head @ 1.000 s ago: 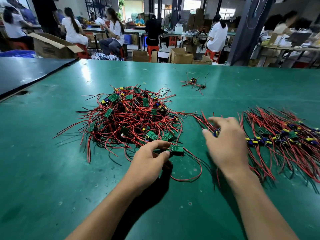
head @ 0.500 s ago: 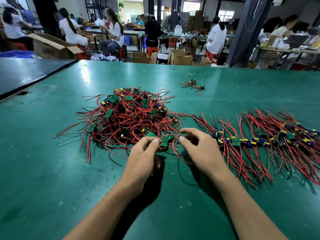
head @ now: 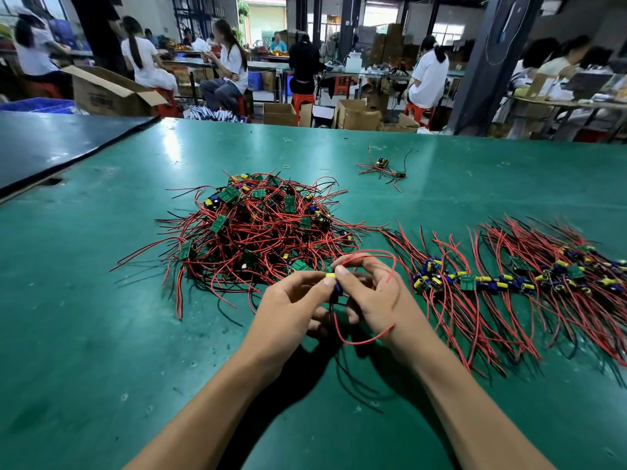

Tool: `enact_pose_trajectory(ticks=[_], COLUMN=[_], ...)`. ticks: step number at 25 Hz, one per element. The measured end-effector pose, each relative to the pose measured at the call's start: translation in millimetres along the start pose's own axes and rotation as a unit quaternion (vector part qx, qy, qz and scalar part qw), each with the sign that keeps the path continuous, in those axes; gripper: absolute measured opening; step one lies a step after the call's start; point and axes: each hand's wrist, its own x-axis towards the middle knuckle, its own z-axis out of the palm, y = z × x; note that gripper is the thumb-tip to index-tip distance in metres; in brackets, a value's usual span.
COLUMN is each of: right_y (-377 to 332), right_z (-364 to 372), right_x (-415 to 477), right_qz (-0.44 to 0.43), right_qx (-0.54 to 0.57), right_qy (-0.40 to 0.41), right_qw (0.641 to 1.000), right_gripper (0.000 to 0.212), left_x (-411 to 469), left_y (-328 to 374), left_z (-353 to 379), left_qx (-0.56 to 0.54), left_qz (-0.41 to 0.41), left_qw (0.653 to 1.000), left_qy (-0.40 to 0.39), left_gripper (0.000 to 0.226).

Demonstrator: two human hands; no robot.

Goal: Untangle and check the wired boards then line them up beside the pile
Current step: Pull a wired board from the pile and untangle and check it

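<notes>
We hold one wired board (head: 334, 283) between both hands, just in front of the pile (head: 261, 228). Left hand (head: 291, 310) pinches it at the yellow part with thumb and forefinger. Right hand (head: 369, 296) grips it from the other side, fingers curled. Its red lead (head: 354, 343) loops around the right hand. The lined-up row (head: 509, 283) lies right of the pile on the green table (head: 101, 334). A small stray bunch (head: 383, 166) sits further back.
</notes>
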Motion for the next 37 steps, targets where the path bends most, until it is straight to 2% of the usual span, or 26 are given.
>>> enact_pose_trajectory(ticks=[4,8,9,12,14,17,23,26,32,34,37], right_y=[-3.5,-2.6,-3.6,-9.5,-12.8,-12.4,-12.4,-13.7,-9.2,-5.2,-0.1], right_z=[-6.2,-18.9,-23.2,-25.0,-18.6,-10.5,-2.8,-1.3,-4.9,-6.2,-2.6], right_x=[-2.1,1.0,1.5,1.3,1.4,2.3,-2.7,-4.6,-1.2,-1.9,-7.2], right_qz=[0.014,-0.027,-0.019,0.015,0.055,0.083,0.08,0.071,0.126,0.123,0.128], right_qx=[0.008,-0.149,-0.145,0.019,0.105,0.133,0.197,0.164,0.107,0.104,0.157], right_qy=[0.001,0.061,0.069,0.047,0.022,0.003,-0.023,-0.034,0.008,-0.017,-0.11], right_qw=[1.0,0.987,0.987,0.999,0.993,0.988,0.977,0.983,0.986,0.987,0.973], right_gripper=[0.013,0.021,0.023,0.032,0.038,0.038,0.034,0.036,0.045,0.042,0.037], left_x=[-0.8,-1.3,-1.5,-2.1,-3.3,-5.4,-5.0,-6.2,-6.5,-5.4,-2.5], left_y=[-1.1,1.2,1.6,3.7,5.3,7.1,5.9,5.9,0.6,-0.1,1.8], left_z=[-2.8,-4.1,-4.3,-4.8,-5.1,-3.0,-1.7,0.2,4.0,4.4,0.6], left_qx=[-0.001,-0.029,-0.023,0.008,0.014,0.026,0.026,0.018,0.02,0.013,-0.019], left_qz=[-0.01,-0.03,-0.034,-0.041,-0.037,-0.024,-0.025,-0.038,-0.023,-0.022,-0.034], left_qw=[1.0,0.998,0.997,0.994,0.991,0.987,0.994,0.994,0.996,0.998,0.998], left_qy=[-0.021,-0.052,-0.061,-0.1,-0.127,-0.154,-0.105,-0.098,-0.085,-0.065,-0.046], left_gripper=[0.018,0.016,0.015,0.014,0.016,0.013,0.019,0.011,0.02,0.022,0.025])
